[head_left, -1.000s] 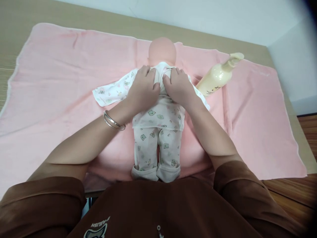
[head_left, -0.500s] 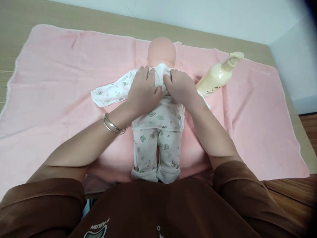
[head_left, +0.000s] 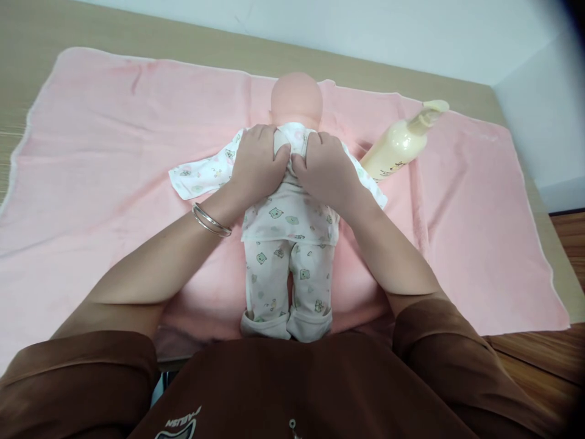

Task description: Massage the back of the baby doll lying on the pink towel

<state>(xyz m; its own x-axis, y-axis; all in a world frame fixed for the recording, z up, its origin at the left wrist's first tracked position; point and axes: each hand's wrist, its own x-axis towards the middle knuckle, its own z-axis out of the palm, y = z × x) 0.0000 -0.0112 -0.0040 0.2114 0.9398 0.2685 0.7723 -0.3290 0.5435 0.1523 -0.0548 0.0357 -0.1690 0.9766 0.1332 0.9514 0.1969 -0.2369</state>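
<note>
Head view: a baby doll (head_left: 296, 100) lies on a pink towel (head_left: 114, 152), roughly mid-towel, head at the far edge and legs toward the person. It's dressed in a white printed top (head_left: 287, 222) with small bear faces, and matching trousers (head_left: 287, 286) with the cuffs turned up at the feet.

Both hands are on the top, up near the doll's neck. Left hand (head_left: 256, 164): fingers curled and closed on the bunched fabric. Right hand (head_left: 326, 171): same grip, fingers closed over the gathered cloth. The two hands sit just beside each other, the fabric pinched up between them. One sleeve of the top (head_left: 201, 177) lies flat on the towel, out past the left hand.

A cream pump bottle (head_left: 402, 143) lies tilted on the towel, pump end up and away, just beside the right hand and the doll's shoulder. Two thin silver bangles (head_left: 211, 221) sit on the left wrist. Brown sleeves (head_left: 77, 372) show at the bottom of the view — the towel is on a light wood table (head_left: 91, 30), with a wood floor (head_left: 539, 360) beyond the corner.
</note>
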